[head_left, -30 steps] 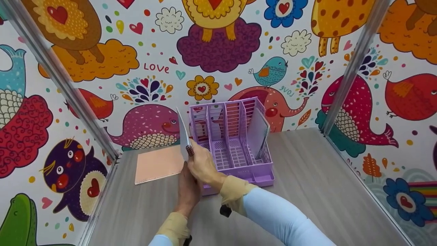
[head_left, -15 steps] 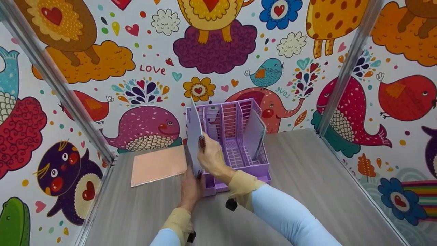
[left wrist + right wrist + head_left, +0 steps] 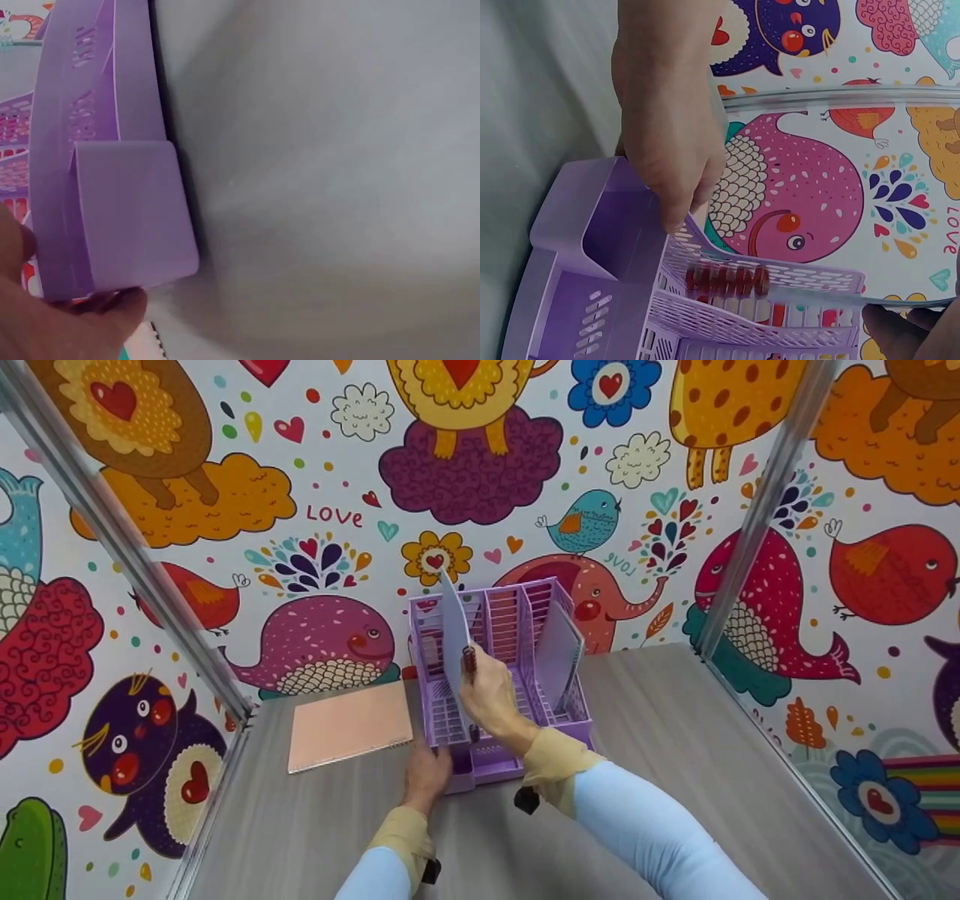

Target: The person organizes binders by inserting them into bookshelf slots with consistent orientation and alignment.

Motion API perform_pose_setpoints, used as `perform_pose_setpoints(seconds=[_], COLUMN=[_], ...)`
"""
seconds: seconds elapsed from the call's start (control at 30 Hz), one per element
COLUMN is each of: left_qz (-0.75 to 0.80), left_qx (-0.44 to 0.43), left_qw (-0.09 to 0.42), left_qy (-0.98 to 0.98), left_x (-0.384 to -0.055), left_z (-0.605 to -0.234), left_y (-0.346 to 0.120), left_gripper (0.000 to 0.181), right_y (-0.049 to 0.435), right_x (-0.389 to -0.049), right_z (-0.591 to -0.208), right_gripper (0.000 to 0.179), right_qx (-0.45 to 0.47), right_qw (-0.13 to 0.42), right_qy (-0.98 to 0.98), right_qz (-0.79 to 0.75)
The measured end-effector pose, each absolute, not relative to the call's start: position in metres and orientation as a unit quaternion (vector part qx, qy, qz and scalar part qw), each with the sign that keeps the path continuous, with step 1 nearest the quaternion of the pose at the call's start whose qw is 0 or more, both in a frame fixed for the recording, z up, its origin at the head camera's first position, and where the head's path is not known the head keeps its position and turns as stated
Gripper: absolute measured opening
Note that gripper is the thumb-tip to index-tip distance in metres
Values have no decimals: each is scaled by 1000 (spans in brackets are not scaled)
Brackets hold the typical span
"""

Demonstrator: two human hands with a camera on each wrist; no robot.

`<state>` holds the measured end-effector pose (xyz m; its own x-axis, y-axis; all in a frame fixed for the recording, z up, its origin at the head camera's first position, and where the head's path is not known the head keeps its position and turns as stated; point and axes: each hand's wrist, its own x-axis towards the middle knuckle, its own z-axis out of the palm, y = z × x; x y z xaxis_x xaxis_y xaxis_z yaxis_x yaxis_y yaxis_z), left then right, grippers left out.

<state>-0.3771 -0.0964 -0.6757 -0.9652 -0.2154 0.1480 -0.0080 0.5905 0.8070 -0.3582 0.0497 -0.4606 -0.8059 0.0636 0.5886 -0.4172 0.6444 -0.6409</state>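
Note:
A purple file organizer (image 3: 504, 751) with upright slots stands on the table, small bins along its front. My left hand (image 3: 427, 774) grips its front left corner; the left wrist view has the fingers (image 3: 124, 315) against the corner. My right hand (image 3: 489, 690) holds a thin pale blue-grey notebook (image 3: 454, 630) upright by its bound edge. Dark red binding rings (image 3: 727, 280) show on that edge. In the right wrist view the notebook is lined up between the organizer's left side wall and the first divider. Whether its lower edge touches the slot floor I cannot tell.
Left of the organizer, a peach spiral notebook (image 3: 351, 726) lies flat on the grey table (image 3: 660, 780). Another pale notebook (image 3: 559, 656) leans in the rightmost slot. Cartoon-printed walls with metal corner posts (image 3: 757, 517) enclose the table at the back and sides.
My right hand has carried the notebook rightward from beside the organizer to over its left slot. My left hand has moved off the notebook and now holds the organizer's front left corner.

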Motion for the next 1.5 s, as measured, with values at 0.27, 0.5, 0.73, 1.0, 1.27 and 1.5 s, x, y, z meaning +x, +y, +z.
perform_pose_setpoints(seconds=[0.27,0.5,0.73,1.0,1.27,1.5], left_qz=[-472,-501,-491,-483,-478,-474], left_qx=[84,105,117,115,153,164], left_qw=[57,30,18,14,8,12], left_qy=[-876,-859,-863,-868,-865,-865], left_x=[-405,-409,-409,-410,-428,-432], left_z=[-705,-709,-709,-710,-718,-720], left_y=[-100,-106,-106,-106,-115,-114], left_gripper=[64,72,68,68,59,56], right_y=[69,90,109,120,130,140], right_x=[-365,-364,-366,-365,-363,-361], right_z=[-459,-465,-473,-477,-480,-482], right_gripper=[24,22,21,17,17,17], right_qx=[69,40,16,-2,-8,-9], right_qw=[307,312,316,309,299,301], right_qy=[-863,-870,-874,-879,-885,-886], right_qz=[396,380,369,363,355,353])
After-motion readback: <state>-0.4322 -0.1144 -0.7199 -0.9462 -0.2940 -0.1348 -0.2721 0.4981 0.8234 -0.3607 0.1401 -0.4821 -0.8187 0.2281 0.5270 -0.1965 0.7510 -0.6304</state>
